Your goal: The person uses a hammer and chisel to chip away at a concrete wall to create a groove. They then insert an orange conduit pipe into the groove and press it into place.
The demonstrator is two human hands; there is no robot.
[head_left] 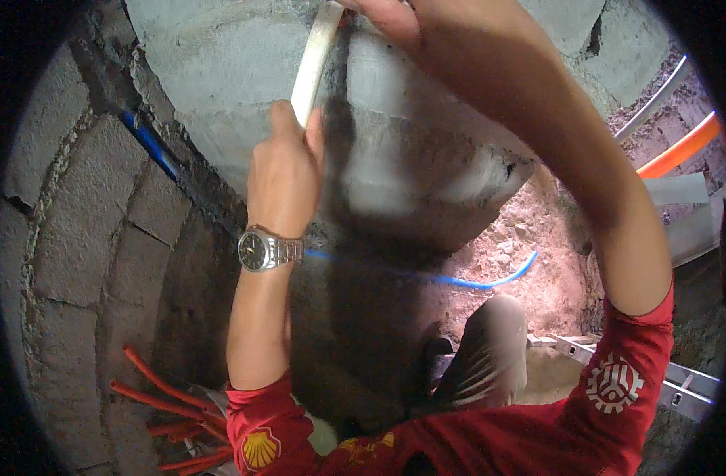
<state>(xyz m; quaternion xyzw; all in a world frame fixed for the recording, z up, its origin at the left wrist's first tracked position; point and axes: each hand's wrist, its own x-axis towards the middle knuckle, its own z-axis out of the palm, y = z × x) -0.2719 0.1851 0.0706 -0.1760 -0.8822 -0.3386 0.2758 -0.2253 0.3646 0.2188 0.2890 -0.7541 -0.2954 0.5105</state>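
Note:
My left hand [284, 181] is closed round the lower end of a long, slim white strip [316, 65], which looks like a length of plastic pipe or trim. It runs up at a slant along the grey block wall [236, 63]. A metal watch [254, 250] sits on my left wrist. My right hand [386, 17] is raised at the top edge, by the strip's upper end. Its fingers bend in there, partly cut off by the picture's edge. A bit of red shows beside them, too small to name.
Blue tubes [150, 147] lie in the wall channel and curve out [490, 283] over rubble. Cut red-orange tubes [168, 406] stick up at lower left. At right are an orange pipe [680, 147], a grey conduit [652, 101] and a metal ladder [685, 390].

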